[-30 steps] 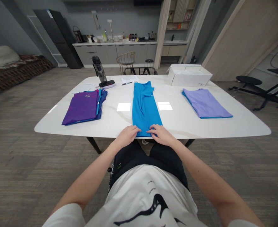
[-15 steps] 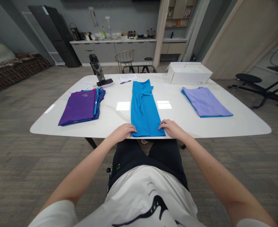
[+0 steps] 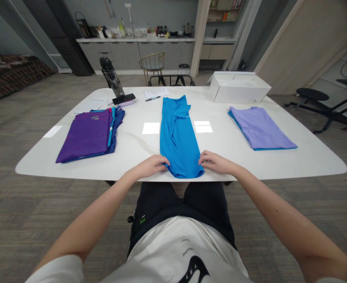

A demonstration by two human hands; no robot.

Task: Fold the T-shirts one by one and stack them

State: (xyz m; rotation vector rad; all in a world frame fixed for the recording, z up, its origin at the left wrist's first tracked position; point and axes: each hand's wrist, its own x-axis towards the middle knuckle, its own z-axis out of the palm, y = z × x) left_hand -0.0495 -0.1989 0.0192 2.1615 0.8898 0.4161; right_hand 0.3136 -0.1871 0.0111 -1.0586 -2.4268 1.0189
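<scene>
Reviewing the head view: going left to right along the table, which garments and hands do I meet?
Purple-topped stack of folded clothes → left hand → blue garment → right hand → folded lavender garment.

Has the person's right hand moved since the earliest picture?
Yes: against the white table, the right hand has shifted rightward, from over the near end of the blue garment to its right side.

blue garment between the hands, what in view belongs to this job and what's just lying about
In the job:
blue garment
left hand
right hand
probably purple-topped stack, lilac-topped stack

Seemingly just lying about:
white box
pen
printed sheet
</scene>
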